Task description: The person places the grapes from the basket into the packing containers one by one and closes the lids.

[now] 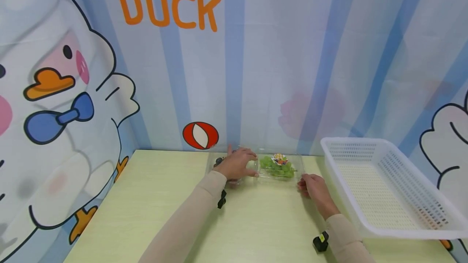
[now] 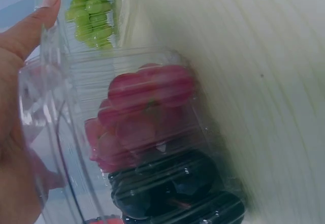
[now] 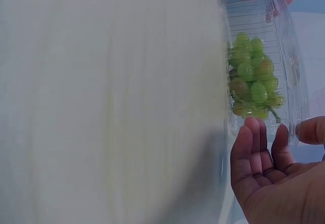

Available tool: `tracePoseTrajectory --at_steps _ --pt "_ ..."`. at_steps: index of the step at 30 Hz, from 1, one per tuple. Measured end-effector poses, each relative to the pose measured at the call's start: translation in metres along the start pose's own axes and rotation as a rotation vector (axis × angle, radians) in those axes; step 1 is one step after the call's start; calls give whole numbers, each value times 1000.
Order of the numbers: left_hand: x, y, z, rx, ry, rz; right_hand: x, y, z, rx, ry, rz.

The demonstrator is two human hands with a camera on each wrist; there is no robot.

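Note:
Two clear plastic clamshell boxes stand side by side at the table's back edge. The left fruit box (image 2: 76, 64) contains pinkish-red grapes (image 2: 147, 97) and dark, nearly black fruit (image 2: 167, 183). In the right fruit box (image 3: 254, 23) lies a bunch of green grapes (image 3: 254, 76); a colourful round sticker (image 1: 279, 159) is on its lid. My left hand (image 1: 237, 163) rests on the left box, thumb and fingers spread toward the seam between the boxes. My right hand (image 1: 312, 188) pinches the right box's front right corner between thumb and forefinger, the other fingers loosely bent.
A white perforated plastic basket (image 1: 351, 198) stands on the right of the pale wooden table (image 1: 153, 214). Behind the table hangs a blue-striped cloth (image 1: 256, 72) with duck drawings.

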State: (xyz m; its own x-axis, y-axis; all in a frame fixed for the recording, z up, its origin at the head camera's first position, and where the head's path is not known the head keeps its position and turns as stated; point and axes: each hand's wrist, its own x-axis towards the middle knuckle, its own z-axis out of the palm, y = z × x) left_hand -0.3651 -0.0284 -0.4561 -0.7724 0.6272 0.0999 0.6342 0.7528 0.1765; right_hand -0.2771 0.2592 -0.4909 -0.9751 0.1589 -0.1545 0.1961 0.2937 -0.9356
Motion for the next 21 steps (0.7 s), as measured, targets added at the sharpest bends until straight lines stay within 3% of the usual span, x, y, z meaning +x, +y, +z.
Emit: tracePoseTrajectory --at_steps 8,15,21 --pt "-3 -3 5 28 -4 16 2 0 1 44 1 18" --pt "-9 -3 2 65 -60 25 -1 -3 2 51 7 24" --pt "-14 -10 -1 75 -109 75 0 -4 2 43 -1 17"
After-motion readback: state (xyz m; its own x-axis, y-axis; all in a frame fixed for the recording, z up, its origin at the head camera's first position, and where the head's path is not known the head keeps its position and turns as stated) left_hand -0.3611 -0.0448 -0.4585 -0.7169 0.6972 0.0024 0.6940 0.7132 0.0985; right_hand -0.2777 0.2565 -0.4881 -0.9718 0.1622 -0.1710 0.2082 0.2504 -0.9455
